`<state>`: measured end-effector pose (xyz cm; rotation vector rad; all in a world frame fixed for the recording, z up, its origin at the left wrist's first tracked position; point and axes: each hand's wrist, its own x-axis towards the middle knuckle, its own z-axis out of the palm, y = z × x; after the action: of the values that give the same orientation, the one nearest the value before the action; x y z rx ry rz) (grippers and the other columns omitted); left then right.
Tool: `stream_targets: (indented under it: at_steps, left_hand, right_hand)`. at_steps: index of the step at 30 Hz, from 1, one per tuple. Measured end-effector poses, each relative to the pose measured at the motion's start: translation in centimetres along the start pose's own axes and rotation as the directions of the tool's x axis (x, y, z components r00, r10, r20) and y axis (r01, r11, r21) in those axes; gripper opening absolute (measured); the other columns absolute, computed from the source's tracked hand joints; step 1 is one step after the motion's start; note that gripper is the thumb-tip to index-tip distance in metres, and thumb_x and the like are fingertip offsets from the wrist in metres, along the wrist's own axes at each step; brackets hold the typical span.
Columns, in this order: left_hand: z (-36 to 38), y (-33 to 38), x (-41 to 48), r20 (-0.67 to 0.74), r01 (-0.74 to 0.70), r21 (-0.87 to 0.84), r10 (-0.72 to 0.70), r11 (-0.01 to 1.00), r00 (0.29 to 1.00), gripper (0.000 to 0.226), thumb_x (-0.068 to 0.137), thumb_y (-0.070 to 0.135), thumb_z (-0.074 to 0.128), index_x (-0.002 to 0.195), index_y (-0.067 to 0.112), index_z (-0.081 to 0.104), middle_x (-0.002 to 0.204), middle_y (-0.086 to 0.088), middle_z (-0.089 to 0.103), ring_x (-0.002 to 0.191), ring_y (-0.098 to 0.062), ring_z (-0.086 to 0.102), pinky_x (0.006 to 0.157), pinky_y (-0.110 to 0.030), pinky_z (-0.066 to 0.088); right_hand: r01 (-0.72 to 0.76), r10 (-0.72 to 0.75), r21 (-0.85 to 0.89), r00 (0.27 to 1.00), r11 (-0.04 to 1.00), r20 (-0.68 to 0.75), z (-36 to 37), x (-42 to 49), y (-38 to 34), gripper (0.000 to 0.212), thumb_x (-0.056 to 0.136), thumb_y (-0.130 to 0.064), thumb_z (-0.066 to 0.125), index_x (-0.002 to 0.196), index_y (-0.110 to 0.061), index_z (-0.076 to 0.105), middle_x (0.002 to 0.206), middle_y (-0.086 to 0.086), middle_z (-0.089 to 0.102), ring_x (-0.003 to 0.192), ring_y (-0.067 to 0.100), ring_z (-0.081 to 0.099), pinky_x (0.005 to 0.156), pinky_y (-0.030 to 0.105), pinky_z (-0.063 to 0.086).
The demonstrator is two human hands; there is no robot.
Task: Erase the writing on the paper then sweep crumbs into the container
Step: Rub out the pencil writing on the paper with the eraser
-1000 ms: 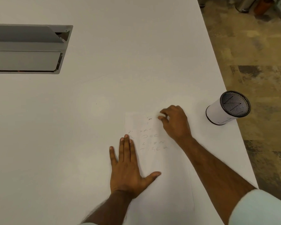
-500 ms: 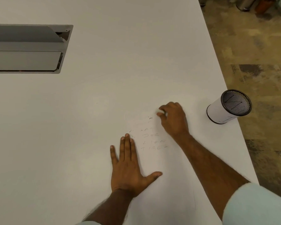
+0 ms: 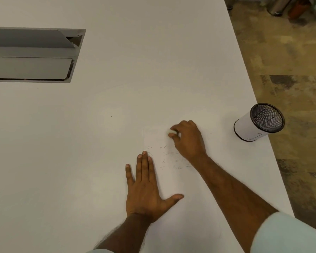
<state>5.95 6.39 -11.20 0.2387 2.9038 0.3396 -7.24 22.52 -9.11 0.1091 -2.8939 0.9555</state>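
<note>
A single wide-angle camera worn on the head looks forward and steeply down across a white table (image 3: 117,110), close over the person's arms. The left hand (image 3: 144,194) sits at 6 o'clock, the right hand (image 3: 189,141) just off centre toward 4 o'clock. The container (image 3: 248,127) stands at 3 o'clock by the table's edge, a grey hatch (image 3: 31,55) at 10 o'clock, floor (image 3: 290,61) from 1 to 4 o'clock.

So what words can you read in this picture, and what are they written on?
"T I G E": bottom line on the paper, faint, so not certain.
"L": start of the line above; the rest is blurred.
Top two lines: too faint to read.
Black marks on the white container: not readable.
</note>
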Motion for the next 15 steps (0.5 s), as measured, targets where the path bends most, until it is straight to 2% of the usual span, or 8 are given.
stream_targets:
  at_steps: [3,5,8,11,15]
  left_hand:
    - [0.0,0.0,0.0,-0.006,0.001,-0.003,-0.001,1.000,1.000,0.131,0.071,0.099,0.031,0.156,0.000,0.020,0.166,-0.016,0.013,0.153,-0.031,0.013,0.116,-0.063,0.010]
    - [0.0,0.1,-0.1,-0.003,-0.001,-0.004,0.001,1.000,1.000,0.131,0.072,0.099,0.031,0.156,0.000,0.019,0.166,-0.016,0.013,0.153,-0.031,0.012,0.117,-0.063,0.010]
    - [-0.1,0.0,0.0,-0.002,-0.004,-0.002,0.004,1.000,1.000,0.131,0.072,0.098,0.031,0.156,-0.002,0.019,0.165,-0.018,0.013,0.153,-0.031,0.011,0.116,-0.065,0.012]
    - [-0.1,0.0,-0.1,-0.010,-0.009,-0.003,0.009,1.000,1.000,0.131,0.073,0.098,0.032,0.155,-0.002,0.020,0.165,-0.019,0.014,0.153,-0.032,0.014,0.115,-0.065,0.014]
    - [0.0,0.0,-0.1,-0.015,-0.011,0.015,0.011,1.000,1.000,0.130,0.073,0.098,0.031,0.155,-0.002,0.020,0.165,-0.018,0.014,0.152,-0.033,0.015,0.115,-0.064,0.012]
  right_hand:
    - [-0.096,0.096,0.003,0.995,0.995,0.007,-0.1,2.2,0.2,0.010,0.084,-0.021,0.070,0.091,-0.014,0.072,0.088,0.002,0.067,0.092,0.021,0.053,0.077,0.034,0.047]
    - [-0.126,0.126,0.065,0.992,0.990,0.008,-0.5,1.9,0.3,0.011,0.082,-0.021,0.073,0.091,-0.015,0.071,0.089,0.000,0.067,0.091,0.019,0.054,0.079,0.034,0.048]
    - [-0.084,0.083,0.107,0.997,0.991,0.009,-1.1,-1.4,0.0,0.014,0.081,-0.021,0.074,0.092,-0.015,0.070,0.089,-0.001,0.067,0.089,0.016,0.055,0.078,0.030,0.047]
    - [-0.005,0.002,0.067,0.999,0.998,0.038,-0.7,-4.3,-0.2,0.012,0.080,-0.017,0.074,0.091,-0.012,0.070,0.087,0.001,0.067,0.087,0.019,0.056,0.076,0.033,0.049]
    - [0.016,-0.016,-0.002,1.000,1.000,-0.021,0.0,-2.1,0.3,0.007,0.082,-0.016,0.072,0.088,-0.011,0.070,0.083,0.002,0.065,0.083,0.020,0.053,0.068,0.038,0.050]
